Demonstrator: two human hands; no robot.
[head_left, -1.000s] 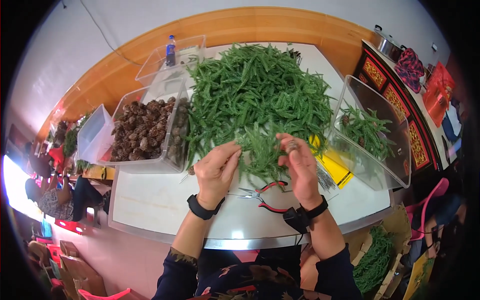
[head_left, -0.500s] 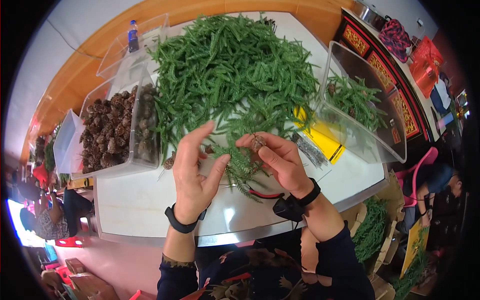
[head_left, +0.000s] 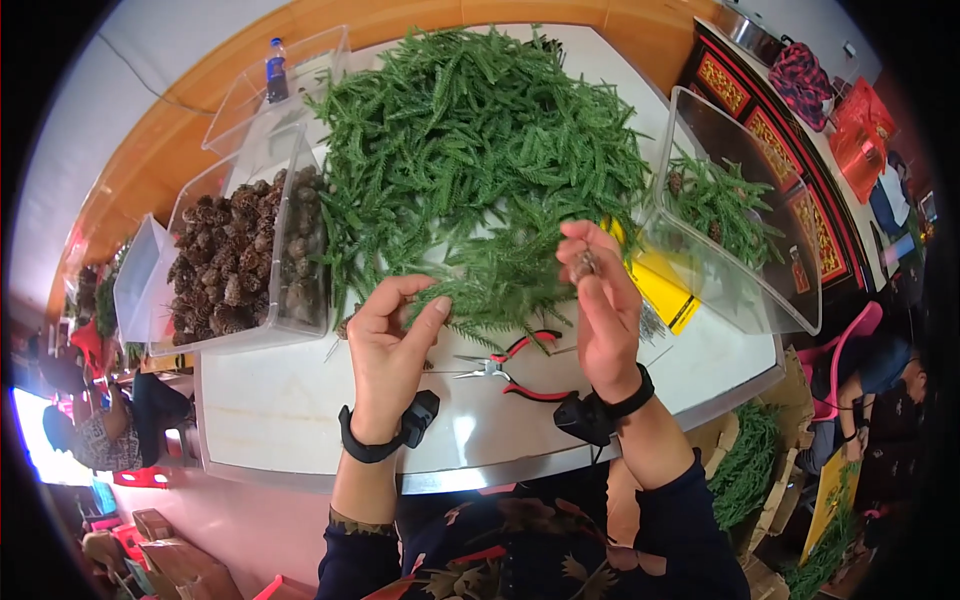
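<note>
Near the middle of the table my left hand point(head_left: 390, 345) pinches the base of a green artificial pine sprig point(head_left: 492, 298), whose needles fan out to the right, partly blurred. My right hand point(head_left: 610, 315) is raised to the right of it, closed around a small brown pine cone point(head_left: 586, 265) between thumb and fingers. Cone and sprig are apart. Below the sprig lie pliers point(head_left: 492, 368) with red and black handles, jaws spread. Behind both hands rises a large heap of green pine sprigs point(head_left: 480, 150).
A clear bin point(head_left: 322, 255) full of pine cones stands left. At right, another clear bin point(head_left: 735, 288) holds sprigs with cones. A yellow packet point(head_left: 665, 292) and thin wires point(head_left: 652, 326) lie near my right hand. A bottle point(head_left: 276, 70) stands at back left; cardboard boxes sit lower right.
My right hand has moved right, away from the sprig, with the pine cone. My left hand has gone from spread fingers to pinching the sprig. More of the pliers now shows.
</note>
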